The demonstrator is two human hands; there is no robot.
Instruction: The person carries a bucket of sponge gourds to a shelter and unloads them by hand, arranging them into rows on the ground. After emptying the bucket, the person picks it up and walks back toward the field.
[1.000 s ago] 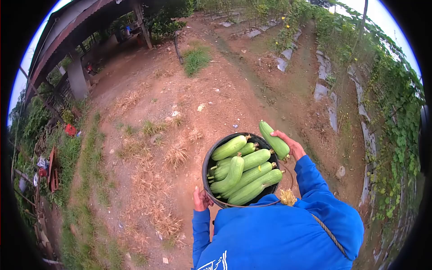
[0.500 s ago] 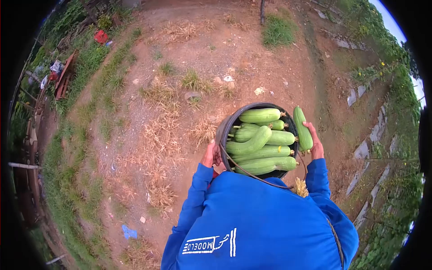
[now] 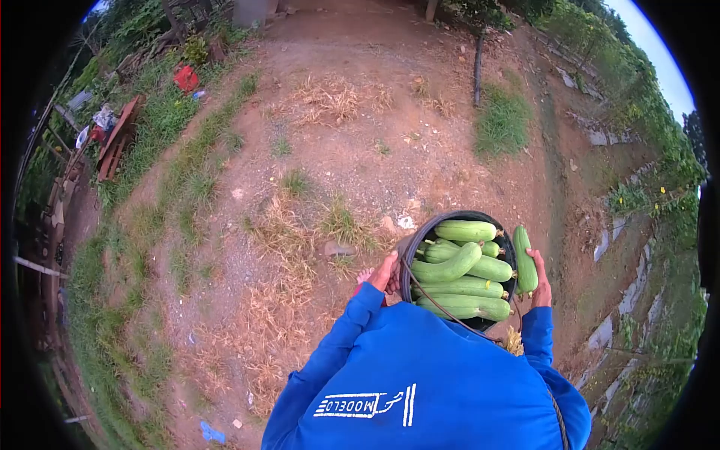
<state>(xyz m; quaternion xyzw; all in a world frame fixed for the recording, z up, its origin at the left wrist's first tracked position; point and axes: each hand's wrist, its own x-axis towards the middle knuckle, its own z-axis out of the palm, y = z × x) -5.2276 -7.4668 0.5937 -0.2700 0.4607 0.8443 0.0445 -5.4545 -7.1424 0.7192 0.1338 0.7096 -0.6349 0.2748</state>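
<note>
Against my body I carry a black bucket (image 3: 429,223) filled with several long green sponge gourds (image 3: 451,265), stacked sideways with some stem ends at the rim. My left hand (image 3: 386,271) grips the bucket's left side, its fingers partly hidden beneath. On the other side, my right hand (image 3: 541,280) is closed around a single sponge gourd (image 3: 524,259), held upright just outside the right rim. The bucket's thin handle (image 3: 448,306) hangs down over the near edge, by my blue shirt. The bucket's lower part is out of sight.
Reddish bare ground (image 3: 352,142) with dry grass tufts (image 3: 281,232) stretches ahead. A grass strip (image 3: 180,202) runs along the left, near a red item (image 3: 186,78) and leaning boards (image 3: 118,139). Planted rows with plastic strips (image 3: 600,334) line the right. A dark post (image 3: 478,71) stands ahead.
The view has tilted up, so the bucket and hands sit lower and further right, and more ground shows ahead. Both hands keep their hold on the bucket and the sponge gourd.
</note>
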